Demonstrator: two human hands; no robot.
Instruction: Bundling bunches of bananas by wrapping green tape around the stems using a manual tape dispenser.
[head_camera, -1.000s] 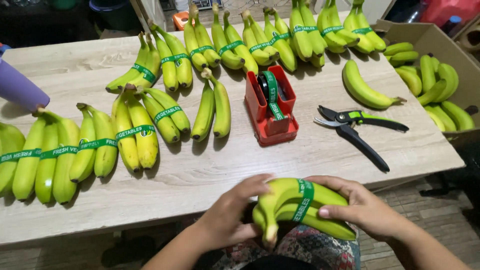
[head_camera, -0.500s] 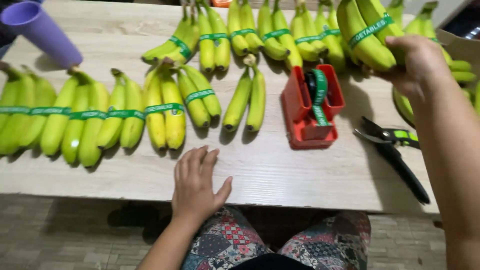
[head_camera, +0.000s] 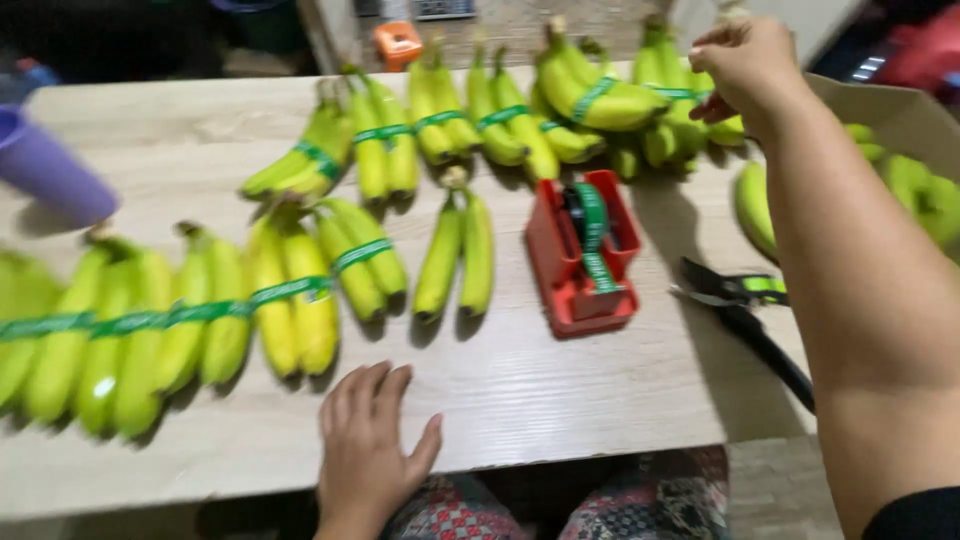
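The red tape dispenser (head_camera: 583, 255), loaded with a roll of green tape, stands on the pale wooden tabletop (head_camera: 560, 400) and serves as the fixed mark here. Beyond it, at the far edge, the right hand (head_camera: 748, 62) reaches over a banded bunch of bananas (head_camera: 592, 92); its fingers are curled and pinched at something near the stems, though what exactly they grip cannot be told from this blurred view. That bunch lies among the far row of taped bunches (head_camera: 430, 125), which runs leftward from behind the dispenser. On the near side and to the left of the dispenser, the left hand (head_camera: 372, 435) lies flat on the tabletop, fingers spread and holding nothing. Just left of the dispenser sits a loose pair of bananas (head_camera: 458, 255) without a band, and further left a long near row of bunches (head_camera: 200, 310) wrapped in green tape. Right of the dispenser, black-handled shears (head_camera: 745, 320) rest on the tabletop, partly hidden by the right forearm. A purple cup (head_camera: 50, 170) lies far to the left, and a cardboard box (head_camera: 900, 115) with green bananas sits far right.
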